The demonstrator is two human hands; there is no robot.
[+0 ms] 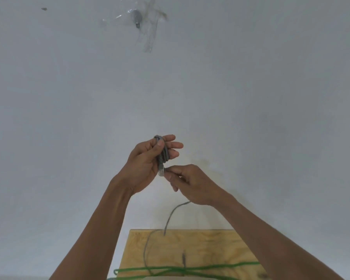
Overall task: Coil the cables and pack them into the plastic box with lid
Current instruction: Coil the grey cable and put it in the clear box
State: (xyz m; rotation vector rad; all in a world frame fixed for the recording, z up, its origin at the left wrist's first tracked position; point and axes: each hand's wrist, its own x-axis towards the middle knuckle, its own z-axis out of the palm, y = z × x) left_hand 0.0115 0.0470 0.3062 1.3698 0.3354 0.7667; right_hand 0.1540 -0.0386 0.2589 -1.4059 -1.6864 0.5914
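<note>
A pale wall (69,118) fills most of your view; near its top some clear tape and crinkled plastic (148,27) hold a small dark fitting against it. Low in the view lies the plywood table (206,245), with its far edge just below your forearms; a green cable (190,268) runs across its near part in long loose loops, and a small grey plug end (183,257) lies just beyond those loops. Your left hand (148,164) is raised in front of the wall, its fingers and thumb curled round a small coil of the grey cable (163,153), with the thumb pressing the turns against the fingers; a connector (161,171) hangs from the bottom of that coil, beside your palm. Your right hand (190,182) sits just below and to the right of the left one; its thumb and forefinger pinch the grey cable right beside the connector, with the other fingers curled under. The loose tail of that cable comes out beneath your right hand, hangs down to the table's far edge, and trails on across the wood toward the green loops; whether it passes over or under them is hard to tell, since the bottom of the view is blurred.
</note>
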